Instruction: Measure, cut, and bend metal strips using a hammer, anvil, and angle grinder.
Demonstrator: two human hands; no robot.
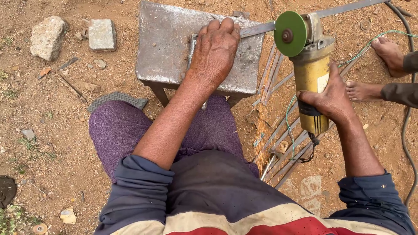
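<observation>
My left hand (214, 50) presses down on a flat metal bar (257, 29) that lies across a grey steel bench top (167, 39). My right hand (327, 99) grips the body of a yellow angle grinder (311, 72). Its green disc (290, 27) meets the bar just past the bench's right edge. Orange sparks (262, 135) fall toward the ground below. The bar runs on to the upper right behind the grinder.
Several cut metal strips (278, 130) lie on the dirt right of the bench. Another person's bare feet (374, 69) stand at the right, beside a dark cable (407, 122). Two stones (48, 37) sit at upper left. A sandal (117, 99) lies under the bench.
</observation>
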